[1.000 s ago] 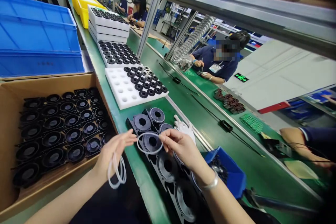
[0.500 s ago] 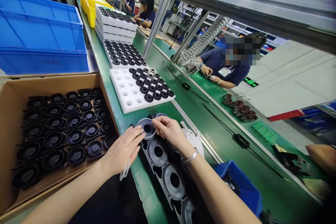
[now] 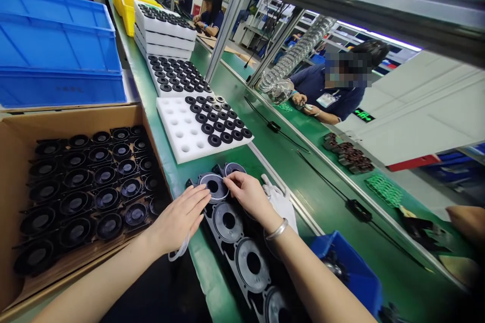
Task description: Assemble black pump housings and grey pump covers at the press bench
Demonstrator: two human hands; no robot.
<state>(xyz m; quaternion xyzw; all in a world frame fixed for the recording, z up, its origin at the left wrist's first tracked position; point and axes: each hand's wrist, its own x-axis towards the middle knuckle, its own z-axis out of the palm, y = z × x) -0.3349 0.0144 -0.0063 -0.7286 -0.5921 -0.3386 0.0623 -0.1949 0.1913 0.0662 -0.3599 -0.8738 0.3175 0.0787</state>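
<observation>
On the green bench, a row of black round speaker frames runs away from me. My left hand lies nearly flat, its fingertips on the left rim of a far round frame with a pale ring around its dark centre. White loops hang below that palm. My right hand, with a silver bangle at the wrist, has thumb and forefinger pressed together at the same frame's right rim; anything between them is too small to make out. A white glove lies just right of that hand.
A cardboard box of black frames stands left, blue crates behind it. Ahead is a white foam tray with black discs, then stacked trays. A blue bin sits at lower right. A person works across the bench.
The view has shifted slightly. My right hand has moved a little to the right along the rim of the far frame, while my left hand stays at its left side.
</observation>
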